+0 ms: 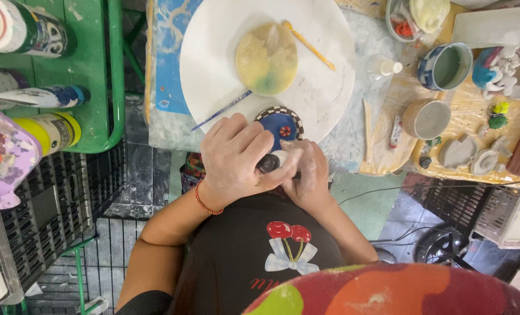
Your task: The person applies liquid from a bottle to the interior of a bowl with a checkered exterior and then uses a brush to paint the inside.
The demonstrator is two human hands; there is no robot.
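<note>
I have both hands close to my chest, pressed against each other just below the edge of the round white board (pixel 330 87). My left hand (pixel 236 157) curls over from above, and my right hand (pixel 309 175) closes in from the other side, so that together they pinch a small lump of clay (pixel 270 161), dark on one side and pale on the other, right between the fingertips. Holding it this near to me seems to steady it and keep it where I can see it well. Just above my knuckles, on the near rim of the board, lies a blue piece with a checkered border (pixel 280 123), close enough that I can reach it without stretching. A flat yellowish clay disc (pixel 267 58) sits in the middle of the board, with a thin blue brush (pixel 222 111) to its left and a yellow tool (pixel 309 45) to its right, both laid where they will not roll off. Further right on the table stand a blue-patterned cup (pixel 445 66) and a grey cup (pixel 426 119). On the green rack (pixel 97 76) to my left lie paint bottles on their sides.
</note>
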